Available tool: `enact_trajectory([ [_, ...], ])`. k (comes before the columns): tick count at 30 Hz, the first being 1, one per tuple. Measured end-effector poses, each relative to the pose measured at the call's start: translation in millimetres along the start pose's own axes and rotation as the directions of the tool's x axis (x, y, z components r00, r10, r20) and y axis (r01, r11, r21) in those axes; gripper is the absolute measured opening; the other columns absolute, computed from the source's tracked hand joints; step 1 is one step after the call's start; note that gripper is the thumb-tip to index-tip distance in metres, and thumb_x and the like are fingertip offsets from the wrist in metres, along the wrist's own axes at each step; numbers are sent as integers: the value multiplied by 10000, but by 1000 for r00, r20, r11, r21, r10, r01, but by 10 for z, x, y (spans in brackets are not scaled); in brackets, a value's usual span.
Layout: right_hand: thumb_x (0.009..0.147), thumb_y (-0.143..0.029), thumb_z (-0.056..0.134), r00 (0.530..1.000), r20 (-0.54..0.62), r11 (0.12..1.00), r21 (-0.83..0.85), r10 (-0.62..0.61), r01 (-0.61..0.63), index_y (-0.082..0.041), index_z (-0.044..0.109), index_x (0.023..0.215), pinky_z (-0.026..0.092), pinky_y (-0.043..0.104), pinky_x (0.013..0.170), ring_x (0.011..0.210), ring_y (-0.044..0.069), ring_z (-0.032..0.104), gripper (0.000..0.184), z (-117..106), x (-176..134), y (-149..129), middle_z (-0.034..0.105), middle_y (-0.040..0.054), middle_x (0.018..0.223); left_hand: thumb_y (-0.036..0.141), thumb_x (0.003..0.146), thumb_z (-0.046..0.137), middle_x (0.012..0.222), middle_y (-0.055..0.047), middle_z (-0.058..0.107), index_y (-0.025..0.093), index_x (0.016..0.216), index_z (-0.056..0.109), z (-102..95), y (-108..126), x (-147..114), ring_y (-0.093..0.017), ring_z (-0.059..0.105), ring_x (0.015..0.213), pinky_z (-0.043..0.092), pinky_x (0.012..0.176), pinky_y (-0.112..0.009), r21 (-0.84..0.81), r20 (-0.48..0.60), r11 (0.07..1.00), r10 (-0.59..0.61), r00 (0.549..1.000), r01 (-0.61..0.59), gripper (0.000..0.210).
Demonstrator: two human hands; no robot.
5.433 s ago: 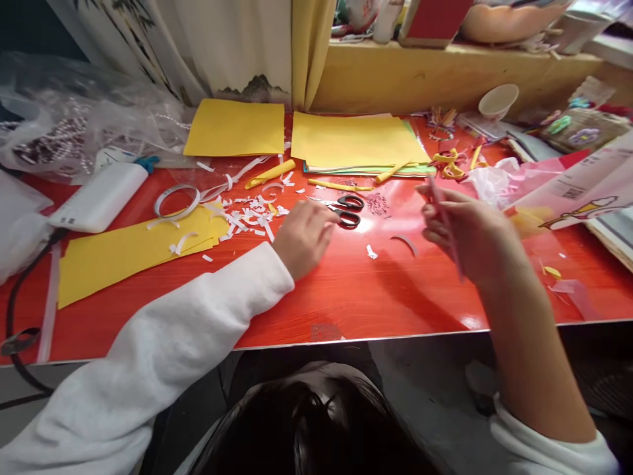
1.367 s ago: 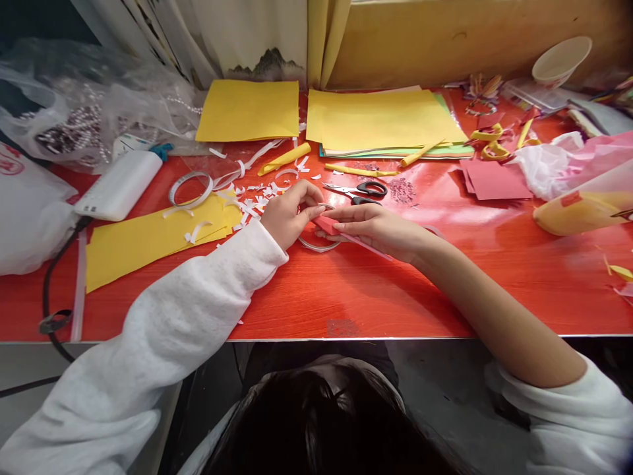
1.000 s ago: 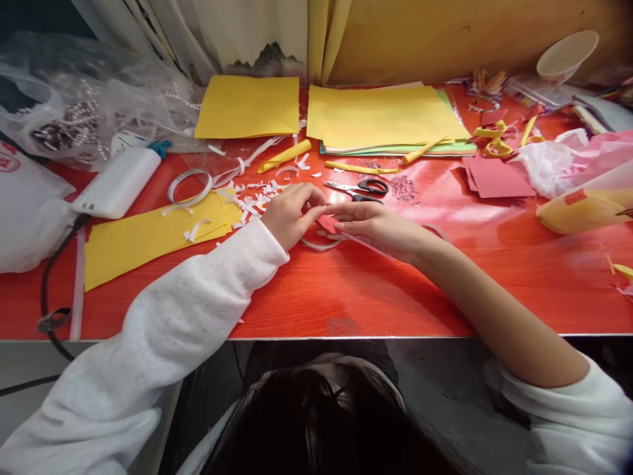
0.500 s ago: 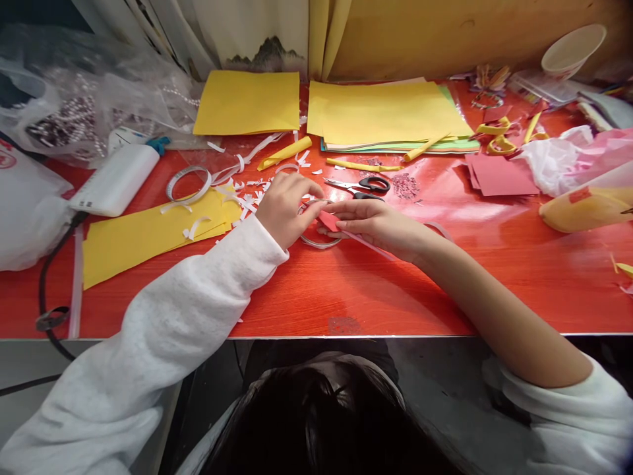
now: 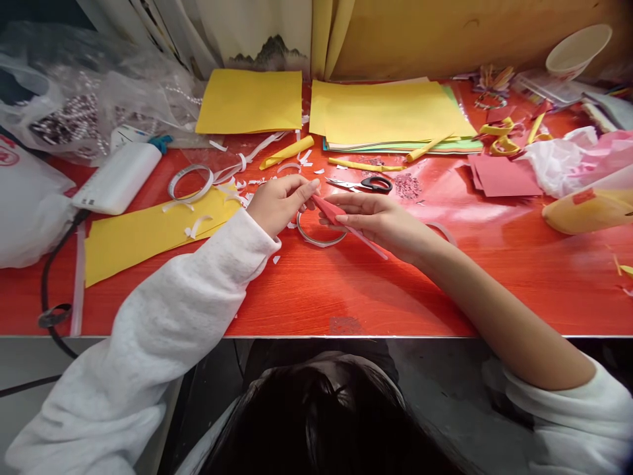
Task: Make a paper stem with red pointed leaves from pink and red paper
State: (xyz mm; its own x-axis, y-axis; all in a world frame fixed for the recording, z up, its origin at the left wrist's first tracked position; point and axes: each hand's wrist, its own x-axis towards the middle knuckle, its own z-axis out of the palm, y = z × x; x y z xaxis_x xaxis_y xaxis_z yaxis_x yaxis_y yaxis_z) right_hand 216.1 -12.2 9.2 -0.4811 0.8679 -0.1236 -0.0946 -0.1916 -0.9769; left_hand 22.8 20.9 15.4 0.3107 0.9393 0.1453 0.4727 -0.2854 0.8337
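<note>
A narrow rolled or folded piece of red paper (image 5: 330, 210) slants between my two hands over the red table. My left hand (image 5: 283, 203) pinches its upper left tip between thumb and fingertips. Thumb and fingers of my right hand (image 5: 378, 223) close on its middle, and a thin pale pink end sticks out below the palm. Under the hands lies a ring of white tape (image 5: 321, 243), partly covered. Just beyond my right hand are scissors (image 5: 366, 184) with black handles, partly hidden by the fingers.
Yellow sheets (image 5: 390, 112) lie at the back, with yellow strips (image 5: 148, 231) to the left. White paper scraps (image 5: 242, 191) are scattered near my left hand. A white glue-gun-like device (image 5: 119, 178) with a black cable is at left. Red paper squares (image 5: 504, 175) lie at right.
My left hand has shifted slightly left and up to the red paper's tip, uncovering more of the paper and the tape ring. My right hand keeps its hold.
</note>
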Motion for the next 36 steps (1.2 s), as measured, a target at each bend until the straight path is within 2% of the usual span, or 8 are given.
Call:
enact_trajectory([
  [4,806,-221,626,1000,14,999,-45,2,-2,-204,647,1135,412,382,1029,1054,191,615,331,11,-12,-8,667,59,1142,363,859,538,669,-10,638,151,763,643,14,20,-8,-97,553,596,432,614,-239,-106,2,994,-34,999,34,255],
  [13,816,-262,616,1000,29,996,-83,12,-9,-183,636,1158,448,367,980,997,182,635,351,6,-11,10,679,70,1105,225,850,550,640,7,603,139,748,639,33,32,-6,-71,533,566,427,580,-209,-159,22,987,-25,999,29,160],
  [23,807,-295,625,1000,11,993,-121,5,-3,-188,671,1085,481,355,913,923,170,649,301,17,-11,27,700,59,1016,133,820,567,640,29,582,148,763,608,63,16,-18,-48,522,542,431,563,-181,-205,-6,978,-42,999,40,72],
  [25,809,-285,627,1000,10,994,-107,12,-11,-192,674,1071,491,336,895,911,161,654,282,21,-11,24,701,53,1011,142,829,563,621,30,575,147,762,605,57,14,-13,-48,526,534,429,548,-175,-208,-6,977,-56,998,54,79],
  [29,815,-265,624,999,10,997,-60,40,-39,-195,676,1051,514,316,864,897,152,665,251,24,-10,20,703,50,1015,295,897,490,590,15,572,145,769,605,39,9,6,-58,545,514,426,508,-175,-221,-2,969,-111,994,108,229],
  [31,819,-264,621,999,6,998,-49,45,-44,-192,678,1046,520,316,863,896,154,668,244,23,-9,25,701,54,1025,326,884,514,593,12,581,144,758,603,39,4,9,-58,547,511,427,506,-175,-224,10,968,-113,993,113,239],
  [36,836,-240,603,999,5,999,-26,44,-43,-192,671,1063,525,320,877,876,150,675,242,19,-8,38,707,51,984,189,812,605,604,23,604,148,778,606,60,-10,-6,-57,556,528,431,528,-175,-237,35,966,-98,995,103,54],
])
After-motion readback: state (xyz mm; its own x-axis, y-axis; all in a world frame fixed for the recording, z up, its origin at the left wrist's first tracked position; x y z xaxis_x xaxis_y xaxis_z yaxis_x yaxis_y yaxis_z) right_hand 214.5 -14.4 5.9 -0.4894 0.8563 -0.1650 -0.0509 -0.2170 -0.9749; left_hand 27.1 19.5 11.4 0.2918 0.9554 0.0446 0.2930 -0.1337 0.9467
